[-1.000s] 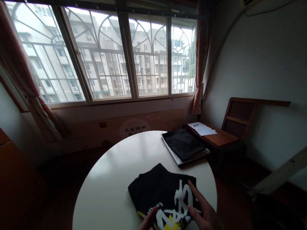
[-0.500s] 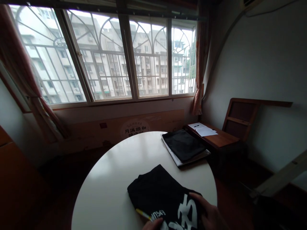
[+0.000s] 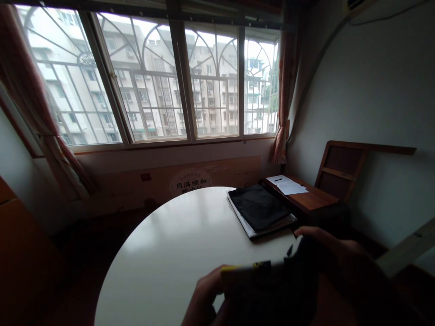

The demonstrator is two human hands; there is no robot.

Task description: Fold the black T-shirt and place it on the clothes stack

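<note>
A folded black garment with white and yellow print is raised above the near right side of the round white table. My left hand grips its left side, thumb and fingers closed by the yellow part of the print. On the other side my right hand is closed around the right edge. Much of the garment lies in dark shadow, and its lower part runs out of view. Beyond it on the table, a folded black cloth rests on a flat stack with white edges.
Past the table's right edge stands a wooden chair with white papers and a pen on its seat. A long printed cardboard panel leans below the window. Curtains hang at both sides.
The garment has been lifted off the tabletop and tilted upright, so its printed front no longer faces me flat. My right hand has moved up and right, my left hand slightly up.
</note>
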